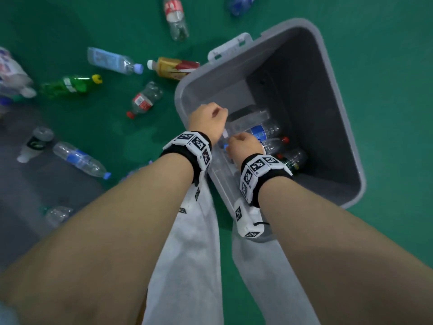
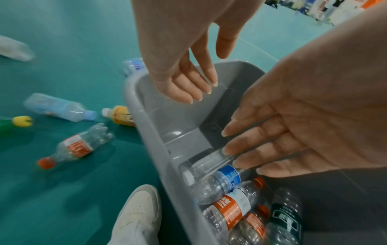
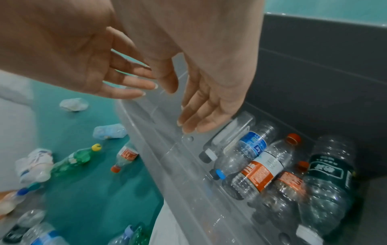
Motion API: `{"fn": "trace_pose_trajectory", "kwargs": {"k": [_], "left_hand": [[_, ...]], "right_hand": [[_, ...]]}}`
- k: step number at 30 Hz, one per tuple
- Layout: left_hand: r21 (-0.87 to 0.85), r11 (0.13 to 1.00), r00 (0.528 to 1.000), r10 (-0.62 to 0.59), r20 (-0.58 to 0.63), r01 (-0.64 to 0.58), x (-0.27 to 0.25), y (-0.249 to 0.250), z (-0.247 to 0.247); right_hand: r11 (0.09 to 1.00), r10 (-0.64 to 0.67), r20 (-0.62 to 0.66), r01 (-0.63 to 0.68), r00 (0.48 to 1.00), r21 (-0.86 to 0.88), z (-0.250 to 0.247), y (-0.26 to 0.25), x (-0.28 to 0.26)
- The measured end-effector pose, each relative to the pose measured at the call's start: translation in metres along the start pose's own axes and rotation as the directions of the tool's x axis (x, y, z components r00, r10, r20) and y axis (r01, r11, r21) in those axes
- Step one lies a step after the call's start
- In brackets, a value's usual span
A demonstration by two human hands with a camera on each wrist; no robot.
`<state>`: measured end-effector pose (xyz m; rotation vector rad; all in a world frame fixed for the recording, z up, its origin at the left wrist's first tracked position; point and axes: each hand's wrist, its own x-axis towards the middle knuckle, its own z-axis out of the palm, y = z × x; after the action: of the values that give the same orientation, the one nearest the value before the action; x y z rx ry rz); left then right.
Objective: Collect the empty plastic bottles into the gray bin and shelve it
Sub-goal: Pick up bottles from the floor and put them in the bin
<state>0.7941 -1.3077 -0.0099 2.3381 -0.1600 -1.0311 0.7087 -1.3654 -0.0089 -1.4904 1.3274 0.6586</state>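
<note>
Both hands hang over the near-left corner of the gray bin (image 1: 337,109), which sits on the green floor (image 1: 386,55). The left hand (image 2: 182,69) has its fingers straight and loosely spread, holding nothing, just above the bin's left rim. The right hand (image 3: 211,92) is likewise relaxed and empty, fingers pointing down into the bin, close beside the left hand.

Directly under the fingertips, along the bin's left wall, lie several empty bottles side by side: a clear square bottle (image 3: 228,137), a blue-labelled bottle (image 3: 249,149), an orange-labelled bottle (image 3: 261,172) with a red cap, a second orange-labelled one partly beneath it, and a dark green-labelled bottle (image 3: 328,175) farthest right. Neither hand touches them.

More bottles are scattered on the floor left of the bin: a red-capped bottle (image 1: 144,100) nearest the rim, a yellow-labelled bottle (image 1: 174,66) touching or nearly touching the bin's far-left corner, a green bottle (image 1: 70,86) with a yellow cap, and a pale blue bottle (image 1: 112,61). A white shoe (image 2: 138,213) stands just beside the bin's left wall.
</note>
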Motion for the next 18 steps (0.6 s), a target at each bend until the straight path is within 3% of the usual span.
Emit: {"fn": "trace_pose_trajectory", "kwargs": {"k": [3,8,13,18], "left_hand": [[-0.075,0.996,0.993,-0.059,-0.102,0.051,-0.007,-0.026,-0.025],[-0.198,0.943,0.938,-0.301,-0.174,0.266,-0.021,-0.092,-0.064],[-0.370,0.771,0.801,-0.589,-0.105,0.518,-0.037,-0.164,-0.089],[-0.370,0.661,0.706,-0.708,-0.018,0.653,-0.054,-0.233,-0.108]], "right_hand": [[1.000,-0.018,0.027,0.018,0.999,0.002,0.020,-0.012,-0.008],[0.998,-0.025,0.105,0.031,0.994,-0.056,0.066,-0.029,-0.012],[0.991,0.014,0.163,0.008,0.987,-0.137,0.106,-0.042,-0.013],[0.976,0.069,0.191,-0.027,0.979,-0.214,0.146,-0.061,-0.015]]}}
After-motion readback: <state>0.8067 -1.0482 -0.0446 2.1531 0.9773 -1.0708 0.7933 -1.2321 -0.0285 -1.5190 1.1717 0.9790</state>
